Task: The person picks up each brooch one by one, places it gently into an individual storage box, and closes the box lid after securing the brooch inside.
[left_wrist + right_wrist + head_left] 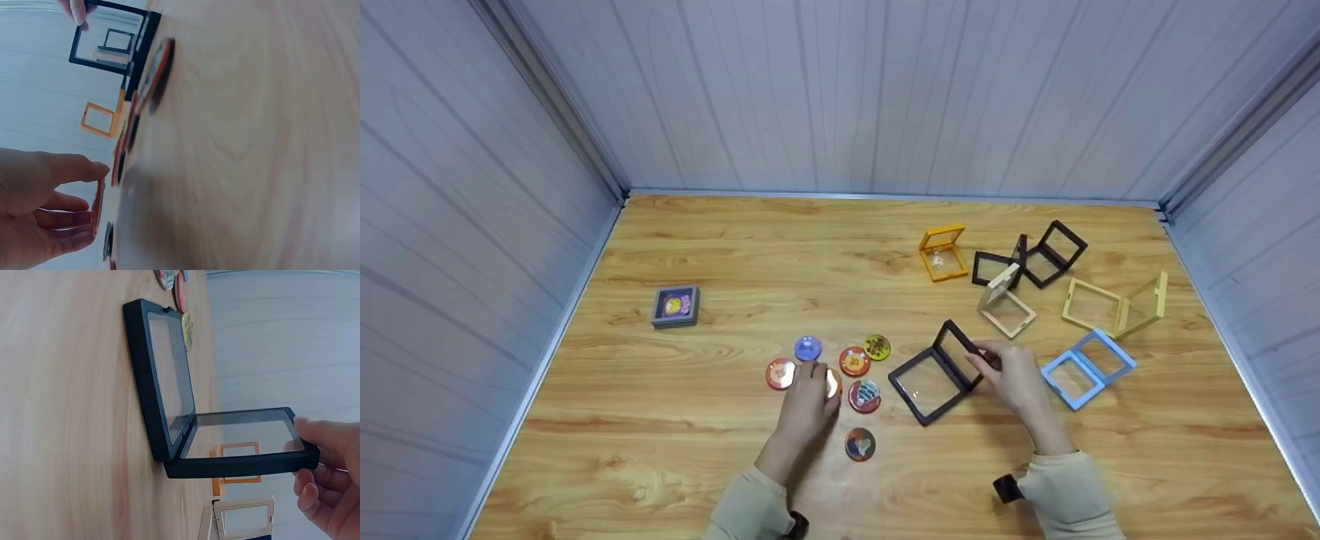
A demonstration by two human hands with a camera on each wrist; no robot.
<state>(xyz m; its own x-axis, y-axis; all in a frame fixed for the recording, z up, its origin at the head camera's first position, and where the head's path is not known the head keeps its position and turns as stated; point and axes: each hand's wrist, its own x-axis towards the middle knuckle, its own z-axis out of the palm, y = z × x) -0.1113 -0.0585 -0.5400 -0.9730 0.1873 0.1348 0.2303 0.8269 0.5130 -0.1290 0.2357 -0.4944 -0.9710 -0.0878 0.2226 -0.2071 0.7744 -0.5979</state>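
Observation:
My left hand (804, 411) pinches a round badge (98, 207) with an orange-red edge between thumb and fingertips, tipped up on edge just over the table in the left wrist view. Around it lie other round badges: a purple one (808, 348), a red one (779, 373), an orange-red one (854, 361), a yellow one (877, 347), a patterned red one (865, 396) and a dark one (860, 444). With thumb and fingers my right hand (1020, 381) holds the raised lid of a black display frame (140, 371). Its clear-film base rests on the table.
At the right stand opened display frames: an orange one (946, 277), black ones (1057, 259), a cream one (1009, 330), a yellow one (1117, 319) and a blue one (1072, 405). A closed grey frame (675, 324) with a purple badge inside lies far left. Walls enclose the table.

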